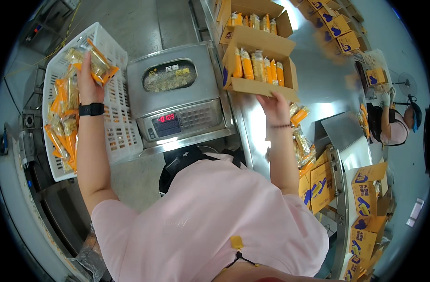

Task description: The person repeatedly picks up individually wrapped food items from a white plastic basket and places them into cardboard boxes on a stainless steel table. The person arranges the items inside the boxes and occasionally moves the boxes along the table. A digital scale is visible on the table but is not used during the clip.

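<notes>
My left hand [86, 81] is closed on a clear-and-orange food packet [101, 66] above the far end of a white plastic basket [115, 96]. More orange packets [63, 105] lie heaped in that basket, below and beside my wrist. My right hand [277, 110] is at the near flap [252, 88] of an open cardboard box [290, 77], with its fingers over the flap's edge. Inside the box stand several orange and clear packets [258, 66] in a row. Between my arms sits a steel weighing scale [177, 99] with a lit red display.
Another open box [283, 23] with packets stands behind the first. Loose packets [303, 148] lie by my right forearm on the steel table [318, 84]. Cartons [365, 235] line the lower right, and a co-worker [396, 124] is at the far right.
</notes>
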Demonstrator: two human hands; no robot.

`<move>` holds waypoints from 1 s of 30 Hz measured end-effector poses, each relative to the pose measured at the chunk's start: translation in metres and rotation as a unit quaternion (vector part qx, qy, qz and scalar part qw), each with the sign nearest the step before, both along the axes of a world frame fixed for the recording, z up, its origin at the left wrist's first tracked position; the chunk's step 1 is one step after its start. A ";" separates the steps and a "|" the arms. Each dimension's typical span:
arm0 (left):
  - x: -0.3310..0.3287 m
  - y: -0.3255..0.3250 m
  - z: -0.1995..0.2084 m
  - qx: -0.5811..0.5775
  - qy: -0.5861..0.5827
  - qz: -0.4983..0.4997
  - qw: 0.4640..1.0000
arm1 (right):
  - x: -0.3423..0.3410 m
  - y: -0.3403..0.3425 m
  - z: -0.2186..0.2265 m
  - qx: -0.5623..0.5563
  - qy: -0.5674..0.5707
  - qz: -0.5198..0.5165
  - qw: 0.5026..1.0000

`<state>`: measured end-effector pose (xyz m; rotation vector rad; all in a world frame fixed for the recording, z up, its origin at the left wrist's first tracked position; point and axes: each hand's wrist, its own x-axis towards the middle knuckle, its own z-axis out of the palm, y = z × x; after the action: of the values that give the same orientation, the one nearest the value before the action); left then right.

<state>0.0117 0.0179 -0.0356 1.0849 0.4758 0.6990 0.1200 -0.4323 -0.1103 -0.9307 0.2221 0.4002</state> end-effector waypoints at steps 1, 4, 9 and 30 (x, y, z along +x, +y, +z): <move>0.002 -0.002 0.003 -0.003 -0.018 -0.005 1.000 | 0.017 0.004 -0.007 0.050 0.049 0.005 0.998; 0.003 -0.001 0.002 -0.010 -0.041 -0.009 0.999 | 0.064 0.059 -0.013 0.023 0.016 0.002 1.000; 0.008 0.001 -0.002 0.003 -0.028 -0.015 1.000 | 0.140 0.101 -0.022 0.095 -0.042 -0.006 0.995; 0.011 0.008 0.006 -0.015 0.015 0.026 0.999 | -0.062 -0.365 0.172 -0.969 -0.101 -0.213 0.078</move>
<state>0.0224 0.0263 -0.0297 1.0599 0.5398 0.7199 0.0576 -0.7973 0.0615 -3.4677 0.7975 -1.2618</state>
